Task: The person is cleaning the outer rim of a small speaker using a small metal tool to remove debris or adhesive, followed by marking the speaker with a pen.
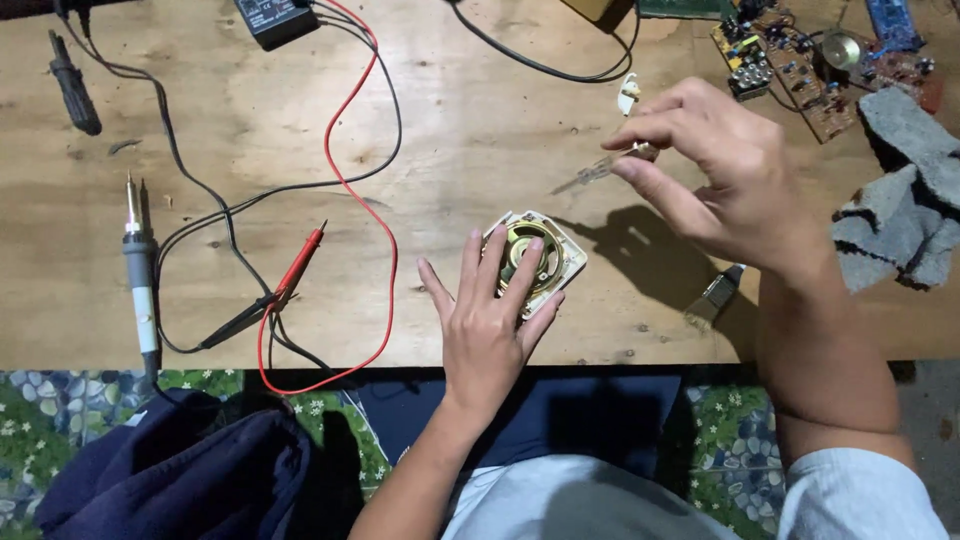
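The right hand (725, 175) is pinching a clear-handled screwdriver (600, 170) in a closed grip above the tabletop (450, 130). The left hand (490, 320) is lying open, fingers flat, on a small round speaker (545, 258), red and black probes (290, 280) lying well apart.

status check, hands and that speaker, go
Left hand flat on the small speaker, fingers spread. Right hand raised above it, pinching a clear-handled screwdriver. Test probes and soldering iron lie off to the left, apart from the speaker.
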